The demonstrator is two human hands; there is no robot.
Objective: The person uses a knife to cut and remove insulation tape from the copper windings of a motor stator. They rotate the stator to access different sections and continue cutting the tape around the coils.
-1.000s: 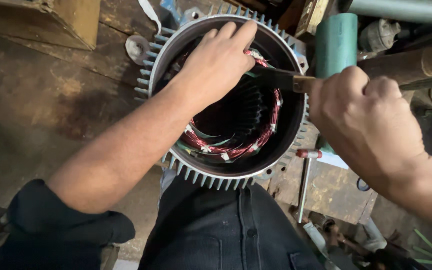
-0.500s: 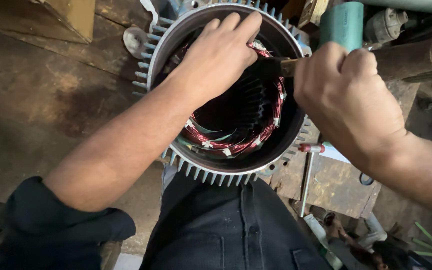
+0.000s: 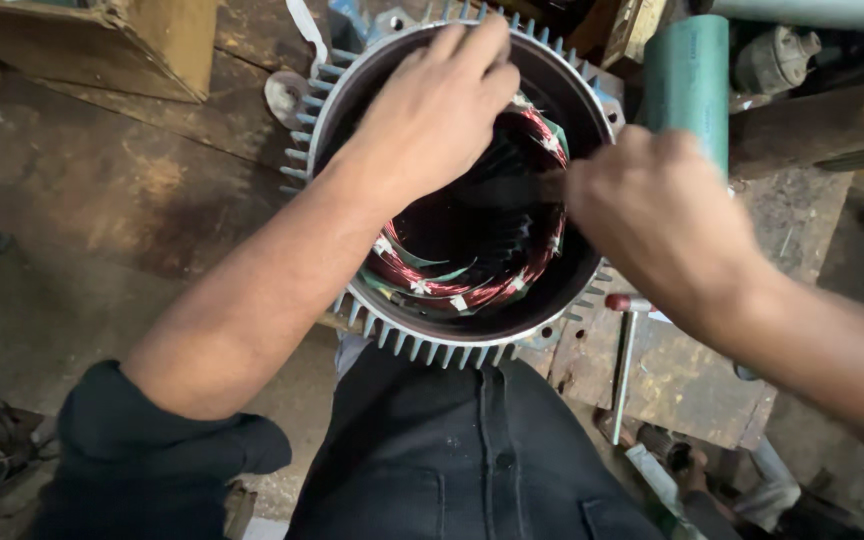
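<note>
The finned motor housing (image 3: 422,345) stands on end between both forearms, surely heavy and rigid; its rim is the safe grip, since the copper windings (image 3: 452,290) inside look delicate. The left hand (image 3: 437,105) lies flat, fingers spread, over the far windings. The right hand (image 3: 652,215) is curled, blurred; its hold I cannot tell.

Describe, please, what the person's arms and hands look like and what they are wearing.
Both hands are bare: the left hand and right hand have no gloves, rings or watch visible. The left forearm is bare up to a dark sleeve bunched near the elbow. The right forearm is bare too.
</note>
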